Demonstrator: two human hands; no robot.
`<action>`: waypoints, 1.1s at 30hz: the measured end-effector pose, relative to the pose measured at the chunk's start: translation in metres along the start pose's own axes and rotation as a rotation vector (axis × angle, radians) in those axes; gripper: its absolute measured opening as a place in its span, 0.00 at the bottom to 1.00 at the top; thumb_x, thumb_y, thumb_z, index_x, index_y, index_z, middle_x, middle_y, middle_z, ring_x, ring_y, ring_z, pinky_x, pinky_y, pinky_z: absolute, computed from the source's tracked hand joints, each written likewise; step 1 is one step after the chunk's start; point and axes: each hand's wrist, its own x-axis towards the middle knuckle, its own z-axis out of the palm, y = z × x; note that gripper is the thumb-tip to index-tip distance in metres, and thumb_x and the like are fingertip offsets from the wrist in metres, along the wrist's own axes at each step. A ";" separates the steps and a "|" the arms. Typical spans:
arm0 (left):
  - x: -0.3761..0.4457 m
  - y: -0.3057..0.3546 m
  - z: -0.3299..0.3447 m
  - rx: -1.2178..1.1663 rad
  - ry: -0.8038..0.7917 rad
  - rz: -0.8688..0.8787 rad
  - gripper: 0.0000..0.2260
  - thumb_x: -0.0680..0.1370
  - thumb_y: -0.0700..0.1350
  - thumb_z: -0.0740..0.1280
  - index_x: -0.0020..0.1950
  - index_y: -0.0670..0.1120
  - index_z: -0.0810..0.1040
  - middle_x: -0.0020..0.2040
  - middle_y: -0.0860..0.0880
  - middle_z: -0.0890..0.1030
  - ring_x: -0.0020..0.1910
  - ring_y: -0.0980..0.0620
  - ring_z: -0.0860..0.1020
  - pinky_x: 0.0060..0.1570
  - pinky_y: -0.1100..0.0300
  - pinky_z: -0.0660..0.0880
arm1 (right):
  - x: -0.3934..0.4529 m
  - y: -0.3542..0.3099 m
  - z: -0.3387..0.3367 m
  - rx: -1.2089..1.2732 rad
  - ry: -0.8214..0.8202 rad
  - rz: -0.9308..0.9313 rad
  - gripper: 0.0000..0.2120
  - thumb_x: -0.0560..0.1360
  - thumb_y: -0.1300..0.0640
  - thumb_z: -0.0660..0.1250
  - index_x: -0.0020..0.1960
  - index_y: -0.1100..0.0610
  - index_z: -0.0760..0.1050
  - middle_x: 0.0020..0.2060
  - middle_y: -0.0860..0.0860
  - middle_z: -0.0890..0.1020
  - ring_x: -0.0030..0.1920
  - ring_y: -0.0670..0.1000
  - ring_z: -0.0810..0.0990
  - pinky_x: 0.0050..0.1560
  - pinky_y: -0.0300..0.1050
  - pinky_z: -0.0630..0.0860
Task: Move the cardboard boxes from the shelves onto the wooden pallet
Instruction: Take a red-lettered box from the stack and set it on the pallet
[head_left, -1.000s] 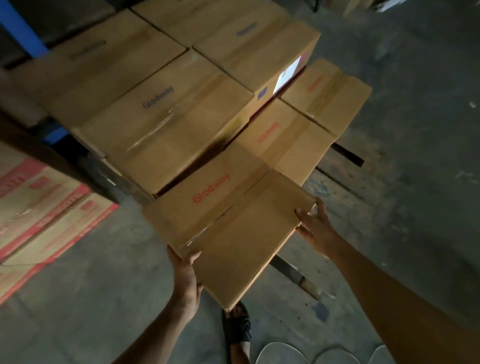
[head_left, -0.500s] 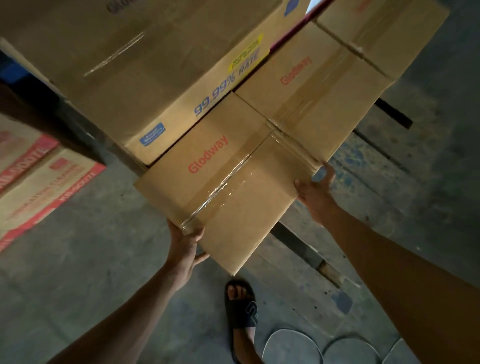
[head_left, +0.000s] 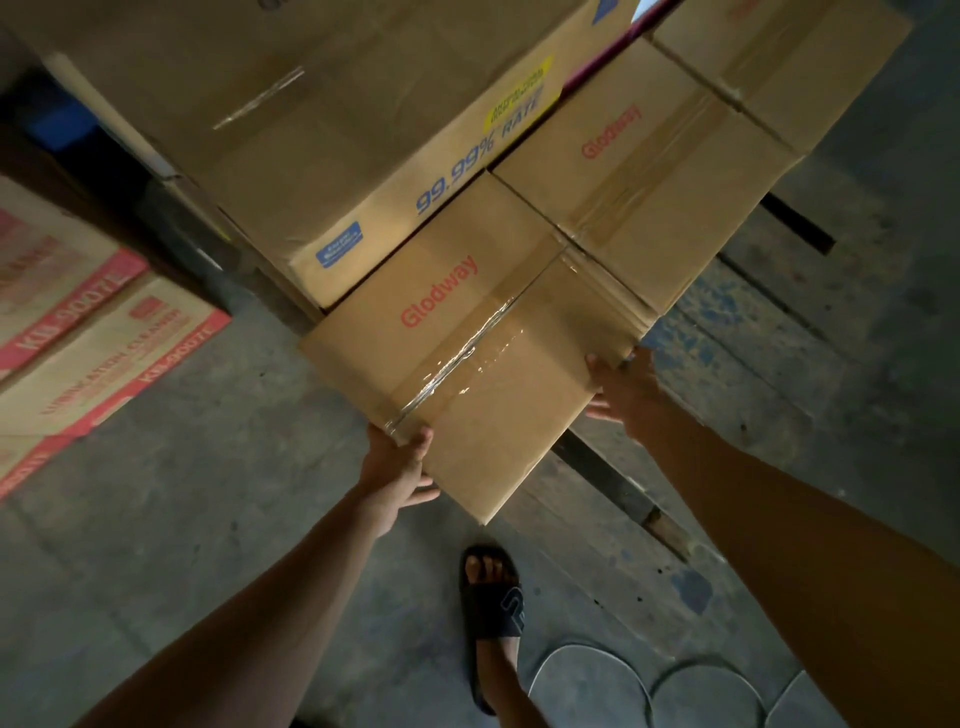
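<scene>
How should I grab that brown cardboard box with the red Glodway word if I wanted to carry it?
Grip the brown cardboard Glodway box at two opposite ends, one hand each, as the left hand and right hand do here. It is wide and flat-sided with no handles, so hook your fingers under the bottom edges.

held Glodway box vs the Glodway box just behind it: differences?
The held box has a hand on two sides, left hand and right hand; the box behind is untouched. The held box's near corner juts out past the wooden pallet over the floor; the box behind sits fully on the stack. The tape on the held box glares brightly; on the box behind it looks dull. Both are brown, taped, with red Glodway print.
</scene>
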 end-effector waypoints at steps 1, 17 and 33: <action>0.001 0.002 -0.001 0.017 0.018 -0.009 0.22 0.78 0.51 0.67 0.68 0.51 0.61 0.64 0.43 0.75 0.45 0.40 0.81 0.38 0.48 0.82 | -0.003 -0.001 0.002 -0.006 -0.019 0.025 0.27 0.75 0.55 0.69 0.68 0.47 0.59 0.64 0.58 0.71 0.57 0.66 0.78 0.44 0.62 0.82; -0.069 0.047 -0.103 0.434 0.158 0.277 0.28 0.73 0.60 0.69 0.69 0.49 0.71 0.59 0.44 0.81 0.58 0.43 0.80 0.53 0.47 0.80 | -0.141 -0.080 0.048 -0.432 -0.200 -0.359 0.39 0.76 0.43 0.65 0.79 0.47 0.46 0.76 0.56 0.59 0.75 0.58 0.60 0.70 0.54 0.62; -0.453 0.142 -0.498 -0.134 0.435 0.618 0.22 0.77 0.53 0.67 0.68 0.47 0.68 0.43 0.45 0.80 0.39 0.45 0.77 0.37 0.59 0.74 | -0.653 -0.322 0.224 -0.475 -0.810 -0.909 0.36 0.71 0.34 0.66 0.74 0.43 0.61 0.60 0.50 0.77 0.55 0.48 0.79 0.50 0.42 0.77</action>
